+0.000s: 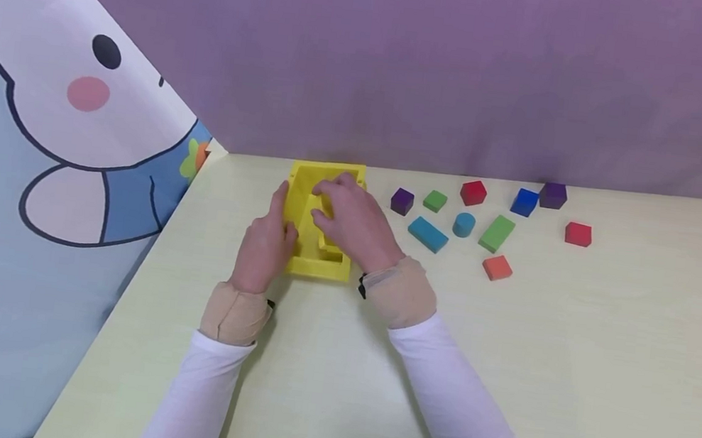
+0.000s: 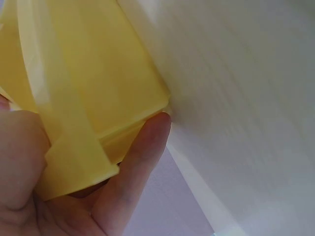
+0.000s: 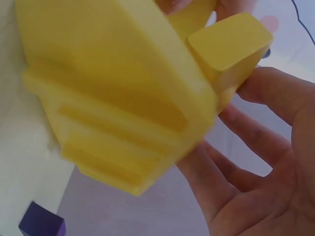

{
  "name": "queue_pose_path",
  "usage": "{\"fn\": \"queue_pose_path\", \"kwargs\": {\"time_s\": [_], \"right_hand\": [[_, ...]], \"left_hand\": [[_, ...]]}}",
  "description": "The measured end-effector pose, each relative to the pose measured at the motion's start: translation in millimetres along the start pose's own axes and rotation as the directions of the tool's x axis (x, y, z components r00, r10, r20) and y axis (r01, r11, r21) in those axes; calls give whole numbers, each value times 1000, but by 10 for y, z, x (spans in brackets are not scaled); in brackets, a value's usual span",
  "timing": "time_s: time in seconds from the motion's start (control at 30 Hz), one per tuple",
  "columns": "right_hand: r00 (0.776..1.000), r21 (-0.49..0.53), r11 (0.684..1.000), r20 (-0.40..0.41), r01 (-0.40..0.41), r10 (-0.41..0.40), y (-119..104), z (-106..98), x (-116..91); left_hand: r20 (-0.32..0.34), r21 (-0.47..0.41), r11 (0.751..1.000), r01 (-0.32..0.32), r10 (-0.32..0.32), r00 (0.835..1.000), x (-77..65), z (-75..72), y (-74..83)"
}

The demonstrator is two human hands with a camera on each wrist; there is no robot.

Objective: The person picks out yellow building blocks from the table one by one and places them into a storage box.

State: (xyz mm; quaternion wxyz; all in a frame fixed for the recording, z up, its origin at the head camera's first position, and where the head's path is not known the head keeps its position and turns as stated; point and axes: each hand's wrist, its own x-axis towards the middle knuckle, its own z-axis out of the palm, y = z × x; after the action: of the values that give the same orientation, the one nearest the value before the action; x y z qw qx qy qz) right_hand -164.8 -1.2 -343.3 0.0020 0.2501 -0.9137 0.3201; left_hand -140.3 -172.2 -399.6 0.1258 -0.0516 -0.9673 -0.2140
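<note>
A yellow open box (image 1: 313,269) stands near the back edge of the tabletop. My left hand (image 1: 264,249) grips its left side wall; in the left wrist view the thumb is on one side of the wall and a finger (image 2: 142,169) stretches along the other. My right hand (image 1: 357,223) reaches over the box's right side. Its thumb and a finger are at a yellow block (image 3: 231,42) that sticks up above the rim, and they seem to pinch it. The hand partly covers the box's inside, where another yellow piece (image 1: 329,245) shows.
Right of the box lie several loose blocks: purple cubes (image 1: 402,201), green (image 1: 496,233) and blue (image 1: 428,235) bars, a blue cylinder (image 1: 464,224), a blue cube (image 1: 525,202) and red blocks (image 1: 578,234). A purple panel (image 1: 469,74) rises behind the tabletop (image 1: 565,384).
</note>
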Motion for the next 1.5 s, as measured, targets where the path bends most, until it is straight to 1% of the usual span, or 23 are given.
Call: {"fn": "queue_pose_path", "kwargs": {"time_s": [0.2, 0.43, 0.6, 0.87, 0.97, 1.1, 1.23, 1.5], "right_hand": [[1000, -23, 1000, -11, 2, -3, 6, 97, 48], [999, -70, 997, 28, -17, 19, -23, 159, 92], [999, -111, 994, 36, -10, 14, -15, 204, 124], [995, -177, 984, 92, -14, 31, -32, 268, 178], [994, -204, 979, 108, -6, 29, -48, 282, 186], [990, -264, 964, 141, 30, 8, -64, 312, 179], [986, -331, 941, 168, 66, -10, -67, 354, 169], [983, -446, 887, 176, 119, -43, -51, 443, 185]], "left_hand": [[9, -12, 1000, 10, -9, 1000, -11, 12, 14], [20, -14, 1000, 12, -12, 1000, 3, -8, 52], [13, -11, 1000, 2, -1, 1000, 23, 1, 57], [16, 5, 1000, 0, 0, 1000, 32, 1, 70], [17, 11, 1000, 11, -11, 1000, 32, -10, 66], [37, 1, 999, 38, -38, 999, 20, -20, 53], [40, -8, 999, 41, -41, 998, 9, -19, 37], [37, -8, 999, 49, -48, 998, 7, -22, 22]]}}
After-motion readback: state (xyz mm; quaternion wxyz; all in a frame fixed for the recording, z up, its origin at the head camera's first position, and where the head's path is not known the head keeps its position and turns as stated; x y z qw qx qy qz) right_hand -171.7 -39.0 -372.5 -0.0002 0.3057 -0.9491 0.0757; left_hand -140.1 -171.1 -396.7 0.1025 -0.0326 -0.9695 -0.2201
